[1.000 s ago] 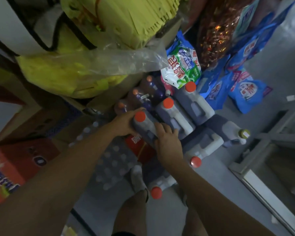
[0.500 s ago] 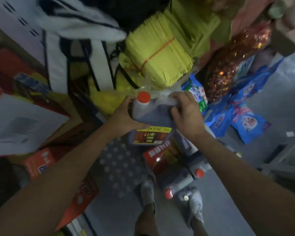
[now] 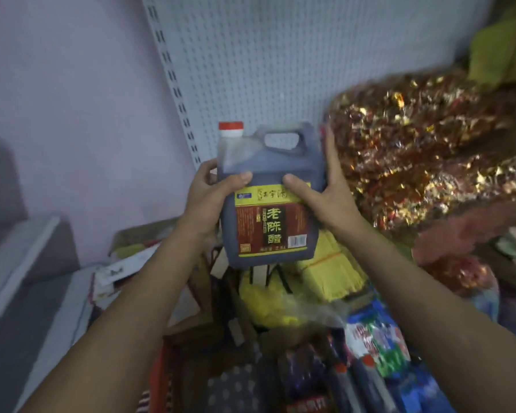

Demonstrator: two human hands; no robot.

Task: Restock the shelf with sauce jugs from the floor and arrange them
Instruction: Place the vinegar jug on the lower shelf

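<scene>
I hold a dark sauce jug (image 3: pixel 270 210) upright in front of me, between both hands, at about shelf height. It has a red cap, a moulded handle on top and a brown and yellow label facing me. My left hand (image 3: pixel 209 198) grips its left side with the thumb across the front. Against its right side lies my right hand (image 3: pixel 325 195), fingers along the edge. Behind the jug is the white perforated back panel (image 3: pixel 280 61) of the shelf. More jugs with red caps (image 3: pixel 367 380) lie low down at the bottom, blurred.
A big bag of gold and red foil-wrapped items (image 3: pixel 423 153) sits right of the jug, touching my right hand. Yellow paper bundles (image 3: pixel 328 272) and plastic bags lie below. Blue and green packets (image 3: pixel 379 344) are bottom right. A pale wall (image 3: pixel 72 114) and grey ledge are left.
I have lifted the jug from the floor pile up to shelf height. My view has swung upward from the floor to the shelf's back panel.
</scene>
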